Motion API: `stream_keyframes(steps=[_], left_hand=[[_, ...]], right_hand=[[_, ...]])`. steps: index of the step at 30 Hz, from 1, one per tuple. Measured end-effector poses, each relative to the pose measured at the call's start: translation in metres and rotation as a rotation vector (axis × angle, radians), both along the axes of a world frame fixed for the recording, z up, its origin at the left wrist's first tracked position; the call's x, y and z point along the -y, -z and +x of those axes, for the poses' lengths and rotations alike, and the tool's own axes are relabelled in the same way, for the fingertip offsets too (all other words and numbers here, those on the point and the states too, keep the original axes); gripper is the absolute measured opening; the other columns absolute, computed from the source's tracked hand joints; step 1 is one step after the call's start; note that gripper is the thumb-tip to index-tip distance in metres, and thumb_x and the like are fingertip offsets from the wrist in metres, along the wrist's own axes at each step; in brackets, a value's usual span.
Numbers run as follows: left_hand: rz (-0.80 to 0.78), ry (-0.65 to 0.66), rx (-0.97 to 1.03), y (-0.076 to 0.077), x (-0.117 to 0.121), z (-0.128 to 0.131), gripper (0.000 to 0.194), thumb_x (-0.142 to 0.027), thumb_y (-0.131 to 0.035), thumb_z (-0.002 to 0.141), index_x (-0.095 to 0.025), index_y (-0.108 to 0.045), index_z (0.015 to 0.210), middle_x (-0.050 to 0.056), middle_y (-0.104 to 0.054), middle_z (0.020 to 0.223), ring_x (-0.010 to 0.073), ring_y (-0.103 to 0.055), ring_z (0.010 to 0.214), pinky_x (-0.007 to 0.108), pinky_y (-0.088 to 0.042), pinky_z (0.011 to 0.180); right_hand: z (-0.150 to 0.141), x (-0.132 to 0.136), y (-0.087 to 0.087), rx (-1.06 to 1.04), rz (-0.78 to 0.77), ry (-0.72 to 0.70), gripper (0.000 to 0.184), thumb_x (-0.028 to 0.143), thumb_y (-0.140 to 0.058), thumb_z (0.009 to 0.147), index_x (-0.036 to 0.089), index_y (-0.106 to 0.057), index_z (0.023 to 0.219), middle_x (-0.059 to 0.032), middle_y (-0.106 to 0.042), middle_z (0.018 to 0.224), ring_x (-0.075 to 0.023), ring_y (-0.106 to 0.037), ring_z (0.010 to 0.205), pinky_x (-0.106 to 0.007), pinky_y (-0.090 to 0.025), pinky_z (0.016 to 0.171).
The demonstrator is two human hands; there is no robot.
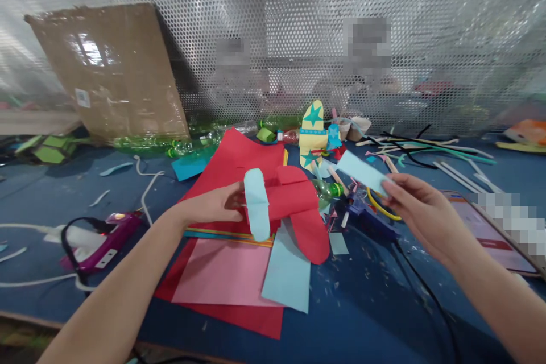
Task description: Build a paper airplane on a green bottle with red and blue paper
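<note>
My left hand [213, 203] is closed around the tail end of a toy plane wrapped in red paper [294, 199]. Rounded red wings stick out from its sides, and a light blue paper tailpiece [256, 205] crosses its back end. A clear green bottle neck with a green cap [336, 189] shows at the plane's front. Between thumb and fingers, my right hand [416, 207] pinches a light blue paper strip [362, 172], held apart from the plane. Below the plane lie red sheets [239, 153], a pink sheet [226, 273] and a light blue sheet [290, 278].
A purple glue gun [371, 219] with a black cord lies right of the plane. Behind it stands a yellow paper plane [313, 136] with blue stars. A phone [490, 233] is at right, a purple power strip [102, 242] at left. Cardboard [115, 68] leans on the mesh partition.
</note>
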State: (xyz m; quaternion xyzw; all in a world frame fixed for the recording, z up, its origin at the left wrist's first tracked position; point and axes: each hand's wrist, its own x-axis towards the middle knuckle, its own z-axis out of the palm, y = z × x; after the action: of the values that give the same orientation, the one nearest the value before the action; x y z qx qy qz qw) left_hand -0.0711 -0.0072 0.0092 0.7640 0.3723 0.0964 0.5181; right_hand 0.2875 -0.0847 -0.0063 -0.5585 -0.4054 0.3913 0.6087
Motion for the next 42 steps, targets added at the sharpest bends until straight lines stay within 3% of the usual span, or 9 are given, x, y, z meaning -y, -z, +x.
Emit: stream_keyframes(steps=[7, 13, 16, 20, 23, 27, 31, 35, 42], left_hand=[[0.375, -0.407, 0.257, 0.0, 0.001, 0.016, 0.042, -0.04, -0.035, 0.094, -0.021, -0.047, 0.13, 0.007, -0.047, 0.14, 0.0236, -0.041, 0.131, 0.038, -0.032, 0.109], [0.781, -0.143, 0.599, -0.011, 0.023, 0.035, 0.07, -0.069, -0.056, 0.074, -0.028, -0.049, 0.13, 0.009, -0.045, 0.138, 0.0308, -0.034, 0.133, 0.047, -0.027, 0.111], [0.997, -0.156, 0.376, -0.02, 0.039, 0.043, 0.062, -0.046, -0.072, 0.073, -0.029, -0.051, 0.128, 0.01, -0.049, 0.131, 0.0283, -0.044, 0.125, 0.045, -0.037, 0.104], [1.222, -0.194, 0.362, -0.027, 0.045, 0.05, 0.027, -0.016, -0.062, 0.084, -0.03, -0.067, 0.106, 0.003, -0.062, 0.1, 0.0182, -0.058, 0.098, 0.035, -0.047, 0.088], [1.082, -0.364, 0.416, -0.025, 0.038, 0.047, 0.019, -0.018, -0.06, 0.085, -0.028, -0.072, 0.095, 0.001, -0.063, 0.087, 0.0153, -0.058, 0.084, 0.029, -0.048, 0.077], [0.408, -0.845, 0.827, -0.012, 0.021, 0.038, 0.015, -0.034, -0.064, 0.08, -0.02, -0.07, 0.08, 0.001, -0.063, 0.077, 0.0147, -0.058, 0.075, 0.027, -0.048, 0.075], [0.086, -0.976, 0.949, 0.005, 0.008, 0.036, 0.021, -0.039, -0.059, 0.081, -0.017, -0.061, 0.081, 0.0, -0.061, 0.066, 0.0151, -0.061, 0.066, 0.03, -0.051, 0.07], [-0.27, -1.112, 0.939, 0.022, 0.005, 0.041, 0.025, -0.04, -0.062, 0.079, -0.016, -0.057, 0.075, 0.001, -0.062, 0.064, 0.0157, -0.062, 0.061, 0.027, -0.05, 0.06], [-0.345, -1.084, 0.927, 0.04, 0.015, 0.054, 0.028, -0.043, -0.055, 0.085, -0.016, -0.061, 0.078, 0.001, -0.064, 0.06, 0.0157, -0.062, 0.057, 0.026, -0.049, 0.06]], right_hand=[[-0.025, 0.007, -0.006, 0.294, -0.067, -0.246, 0.041, 0.055, -0.074, 0.064, 0.021, -0.072, 0.087, 0.0001, -0.065, 0.066, -0.0137, -0.051, 0.06, -0.026, -0.041, 0.054], [-0.06, -0.011, -0.027, 0.159, 0.015, -0.322, 0.038, 0.048, -0.074, 0.066, 0.02, -0.065, 0.091, 0.0041, -0.061, 0.058, -0.0113, -0.052, 0.055, -0.022, -0.041, 0.052], [-0.075, -0.016, -0.045, 0.161, 0.096, -0.393, 0.03, 0.044, -0.072, 0.069, 0.02, -0.064, 0.085, 0.0051, -0.059, 0.056, -0.0101, -0.051, 0.053, -0.021, -0.04, 0.051], [-0.084, -0.014, -0.063, 0.362, 0.149, -0.463, 0.027, 0.045, -0.06, 0.079, 0.021, -0.062, 0.091, 0.0025, -0.064, 0.062, -0.0123, -0.057, 0.056, -0.024, -0.045, 0.055], [-0.067, -0.011, -0.056, 0.687, 0.146, -0.403, 0.03, 0.046, -0.042, 0.089, 0.021, -0.058, 0.097, -0.0036, -0.07, 0.078, -0.0173, -0.066, 0.07, -0.03, -0.051, 0.067], [-0.021, -0.006, -0.014, 1.392, 0.008, -0.149, 0.019, 0.036, -0.057, 0.079, 0.019, -0.059, 0.087, -0.012, -0.069, 0.085, -0.0293, -0.067, 0.079, -0.041, -0.051, 0.071], [0.006, 0.0, 0.028, 1.457, -0.013, -0.114, 0.019, 0.034, -0.062, 0.073, 0.018, -0.061, 0.083, -0.0152, -0.066, 0.089, -0.0341, -0.065, 0.088, -0.044, -0.05, 0.078], [0.006, 0.002, 0.045, 1.44, 0.008, -0.043, 0.021, 0.03, -0.056, 0.076, 0.017, -0.062, 0.091, -0.0155, -0.062, 0.092, -0.0345, -0.06, 0.094, -0.047, -0.047, 0.084], [0.002, -0.001, 0.057, 1.222, 0.027, 0.04, 0.015, 0.029, -0.055, 0.068, 0.021, -0.057, 0.08, -0.0143, -0.06, 0.085, -0.0357, -0.058, 0.09, -0.051, -0.045, 0.083]])
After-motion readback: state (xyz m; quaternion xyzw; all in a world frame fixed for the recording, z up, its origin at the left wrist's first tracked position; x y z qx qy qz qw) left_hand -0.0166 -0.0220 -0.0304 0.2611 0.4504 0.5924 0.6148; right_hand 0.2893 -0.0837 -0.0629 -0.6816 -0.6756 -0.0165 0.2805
